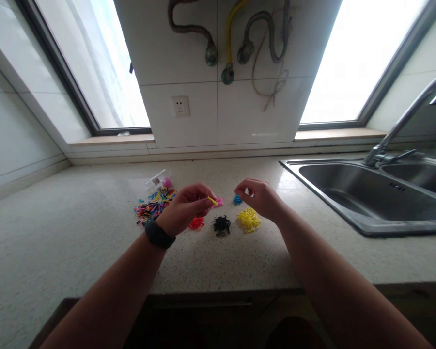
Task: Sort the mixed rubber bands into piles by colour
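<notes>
My left hand (189, 206), with a dark band on its wrist, pinches a thin yellow piece (213, 201) between thumb and forefinger. It is too small to tell whether that is a rubber band or a clip. My right hand (259, 196) is closed in a pinch beside a small blue pile (237, 199); whatever its fingertips hold cannot be made out. Between and below the hands lie piles of similar small pieces: pink (219, 201), red (196, 223), black (222, 225) and yellow (249, 220). Left of them spreads a mixed-colour heap (152, 208), partly behind my left hand.
A clear plastic bag (159, 179) with something pink lies behind the mixed heap. At the right a steel sink (349, 189) with a tap (403, 121) is set into the speckled counter (94, 232). On the tiled wall are a socket (180, 106) and hoses (232, 29).
</notes>
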`<control>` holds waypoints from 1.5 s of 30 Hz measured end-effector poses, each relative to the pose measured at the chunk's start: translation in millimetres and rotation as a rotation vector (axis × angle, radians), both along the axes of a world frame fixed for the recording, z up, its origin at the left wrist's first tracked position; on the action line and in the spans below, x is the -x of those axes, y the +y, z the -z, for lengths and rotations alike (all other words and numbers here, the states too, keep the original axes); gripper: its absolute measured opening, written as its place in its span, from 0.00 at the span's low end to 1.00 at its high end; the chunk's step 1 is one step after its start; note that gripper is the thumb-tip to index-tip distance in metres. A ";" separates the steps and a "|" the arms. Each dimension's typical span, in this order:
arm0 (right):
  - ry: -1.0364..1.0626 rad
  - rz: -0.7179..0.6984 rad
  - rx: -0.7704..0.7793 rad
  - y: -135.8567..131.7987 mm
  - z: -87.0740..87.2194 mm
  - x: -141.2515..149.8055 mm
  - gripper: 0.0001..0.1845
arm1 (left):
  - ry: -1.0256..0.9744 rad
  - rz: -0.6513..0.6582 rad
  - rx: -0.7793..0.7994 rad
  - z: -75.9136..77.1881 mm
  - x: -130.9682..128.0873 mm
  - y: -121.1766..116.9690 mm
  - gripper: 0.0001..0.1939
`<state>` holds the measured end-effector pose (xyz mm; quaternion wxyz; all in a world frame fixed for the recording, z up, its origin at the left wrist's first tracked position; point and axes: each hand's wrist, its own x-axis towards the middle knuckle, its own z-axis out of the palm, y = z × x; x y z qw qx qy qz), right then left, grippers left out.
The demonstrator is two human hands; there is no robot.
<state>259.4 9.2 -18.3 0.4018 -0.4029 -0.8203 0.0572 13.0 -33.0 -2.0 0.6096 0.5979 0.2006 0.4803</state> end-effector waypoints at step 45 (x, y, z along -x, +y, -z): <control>0.363 0.080 0.092 23.5 16.2 -5.6 0.09 | 0.999 -0.359 -0.762 -2.2 13.8 48.5 0.11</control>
